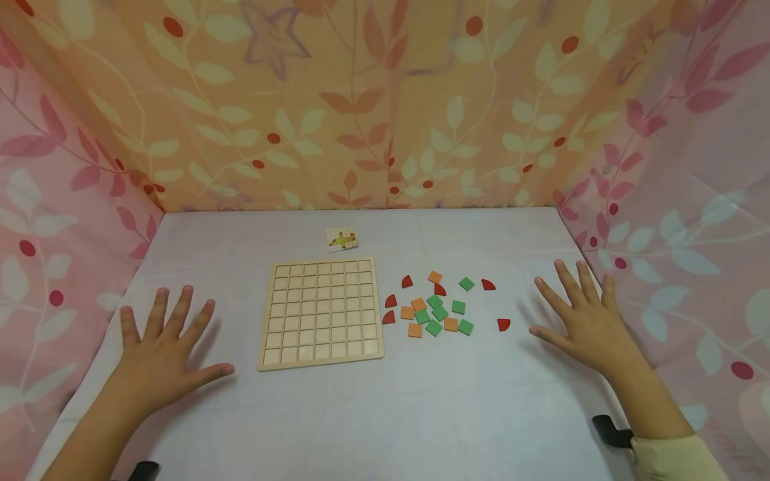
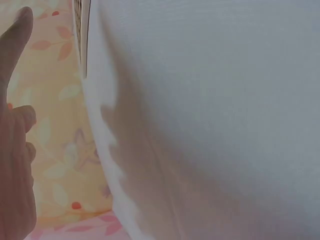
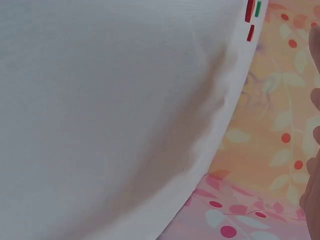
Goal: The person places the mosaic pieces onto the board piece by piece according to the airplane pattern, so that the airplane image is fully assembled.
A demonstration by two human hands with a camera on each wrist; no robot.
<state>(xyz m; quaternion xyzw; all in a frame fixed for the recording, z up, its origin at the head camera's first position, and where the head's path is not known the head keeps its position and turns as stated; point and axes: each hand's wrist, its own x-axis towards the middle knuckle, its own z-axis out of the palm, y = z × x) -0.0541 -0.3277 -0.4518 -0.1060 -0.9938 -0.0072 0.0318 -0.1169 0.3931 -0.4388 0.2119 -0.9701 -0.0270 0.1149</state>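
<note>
My left hand point(image 1: 159, 364) is spread over the table's left side, fingers straight, holding nothing. To its right lies a square wooden grid board point(image 1: 261, 334) with bare cells. Past the board are loose flat pieces: green squares point(image 1: 458, 307), orange squares point(image 1: 415, 331) and red quarter-circles point(image 1: 503, 325), a few overlapping. On the right side my right hand point(image 1: 589, 327) is also spread and holds nothing; the nearest pieces are the red ones at the pile's right edge. Behind the board sits a small pattern card point(image 1: 341, 239) with a coloured figure on a grid.
A white cloth covers the table point(image 1: 457, 407). Leaf-patterned curtains point(image 1: 373, 107) stand along the back and both sides. Dark strap-like parts point(image 1: 612, 431) show near each wrist.
</note>
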